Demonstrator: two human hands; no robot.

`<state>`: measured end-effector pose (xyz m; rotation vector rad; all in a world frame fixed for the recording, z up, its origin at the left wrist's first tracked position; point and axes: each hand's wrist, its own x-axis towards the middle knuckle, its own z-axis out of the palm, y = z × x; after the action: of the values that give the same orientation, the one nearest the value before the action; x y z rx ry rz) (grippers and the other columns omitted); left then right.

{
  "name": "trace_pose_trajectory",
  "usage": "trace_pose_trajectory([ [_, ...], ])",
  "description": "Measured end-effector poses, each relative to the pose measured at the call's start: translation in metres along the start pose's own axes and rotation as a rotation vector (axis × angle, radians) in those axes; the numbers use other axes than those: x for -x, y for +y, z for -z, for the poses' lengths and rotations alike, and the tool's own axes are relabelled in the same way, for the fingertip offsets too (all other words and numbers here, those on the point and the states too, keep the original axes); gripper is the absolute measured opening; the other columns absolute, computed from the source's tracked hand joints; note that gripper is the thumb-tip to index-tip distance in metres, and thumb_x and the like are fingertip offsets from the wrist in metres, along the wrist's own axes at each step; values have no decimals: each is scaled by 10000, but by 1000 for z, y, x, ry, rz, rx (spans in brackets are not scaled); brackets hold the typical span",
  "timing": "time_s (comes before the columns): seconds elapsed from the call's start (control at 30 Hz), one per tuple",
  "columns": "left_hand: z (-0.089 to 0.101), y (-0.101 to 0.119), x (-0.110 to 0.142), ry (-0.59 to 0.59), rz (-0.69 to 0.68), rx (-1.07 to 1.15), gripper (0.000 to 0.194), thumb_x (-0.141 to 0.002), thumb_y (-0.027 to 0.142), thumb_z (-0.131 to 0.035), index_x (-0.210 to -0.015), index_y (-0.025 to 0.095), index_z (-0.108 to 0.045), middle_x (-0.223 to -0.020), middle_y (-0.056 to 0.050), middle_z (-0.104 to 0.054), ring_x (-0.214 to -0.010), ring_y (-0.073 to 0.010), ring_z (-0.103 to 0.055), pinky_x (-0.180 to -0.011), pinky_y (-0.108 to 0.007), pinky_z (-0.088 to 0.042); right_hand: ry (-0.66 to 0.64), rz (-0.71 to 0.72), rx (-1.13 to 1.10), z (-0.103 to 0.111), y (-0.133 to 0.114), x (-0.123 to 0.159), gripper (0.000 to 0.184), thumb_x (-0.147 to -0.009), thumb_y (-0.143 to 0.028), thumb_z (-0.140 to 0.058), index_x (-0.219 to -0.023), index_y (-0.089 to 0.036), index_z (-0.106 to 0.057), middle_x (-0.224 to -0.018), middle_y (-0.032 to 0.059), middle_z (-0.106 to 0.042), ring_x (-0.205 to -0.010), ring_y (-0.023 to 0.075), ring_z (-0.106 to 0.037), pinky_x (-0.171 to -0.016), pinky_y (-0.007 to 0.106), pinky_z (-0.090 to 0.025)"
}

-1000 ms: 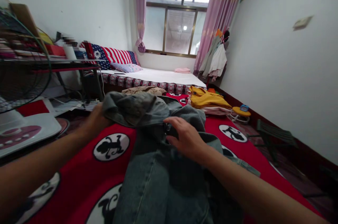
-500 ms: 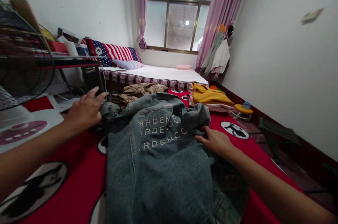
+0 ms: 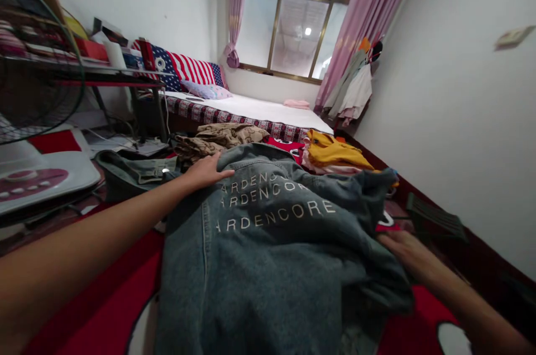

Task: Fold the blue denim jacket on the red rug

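Denim jacket [image 3: 268,254] back-up, left hand [image 3: 205,172] flat on collar, right hand [image 3: 402,249] gripping sleeve edge (partly hidden)

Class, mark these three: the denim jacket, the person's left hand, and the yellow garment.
denim jacket [image 3: 272,254], head view, back panel below the lettering
left hand [image 3: 205,172], head view, back of the hand
yellow garment [image 3: 335,153], head view, top fold

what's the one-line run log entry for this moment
left hand: flat on denim jacket near collar | right hand: at jacket's right edge, partly hidden | jacket: back up on red blanket | yellow garment: beyond
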<state>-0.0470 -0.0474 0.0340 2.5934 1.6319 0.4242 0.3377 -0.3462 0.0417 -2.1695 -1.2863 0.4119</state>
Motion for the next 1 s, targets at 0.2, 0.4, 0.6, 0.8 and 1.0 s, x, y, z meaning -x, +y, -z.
trace_pose_trajectory([
  [0.2,-19,11,2,-40,61,-77,944,-753,665,-593,-1485,141,-310,-1378,-209,-529,-1219,-382,-541,-946,-421,-458,343,246,755,22,-46,-6,119,-713,-315,-658,-609,-256,-660,-705,86,-685,-537,260,-612,-475,350,-400],
  [0.4,-19,12,2,-77,65,-63,864,-744,617,-639,-1431,158,-388,-1296,-177,-613,-1158,-353,-596,-903,-388,-475,497,705,299,-18,-143,-64,194,-917,-268,-491,-955,-193,-665,-1022,79,-702,-931,214,-664,-838,353,-515],
  [0.6,-27,3,6,-45,68,-27,743,-763,598,-633,-1367,201,-462,-1236,-149,-658,-1119,-332,-625,-858,-367,-488,78,227,472,-74,-89,-151,639,-608,-337,-854,-1159,-118,-616,-1137,175,-681,-1050,311,-643,-866,379,-512],
  [0.8,-31,2,2,-36,90,27,775,-717,615,-661,-1372,235,-495,-1239,-126,-665,-1113,-347,-629,-859,-387,-495,-49,183,476,-89,-73,-133,529,-709,-431,-740,-1166,-190,-630,-1197,132,-672,-1107,318,-625,-868,375,-492],
  [1.0,-19,9,15,-23,22,89,486,-746,461,-666,-1188,258,-672,-1093,-48,-729,-1037,-295,-665,-814,-339,-506,37,538,592,-91,-108,-73,169,-773,-277,-601,-897,-234,-708,-843,47,-736,-847,260,-693,-724,314,-475],
])
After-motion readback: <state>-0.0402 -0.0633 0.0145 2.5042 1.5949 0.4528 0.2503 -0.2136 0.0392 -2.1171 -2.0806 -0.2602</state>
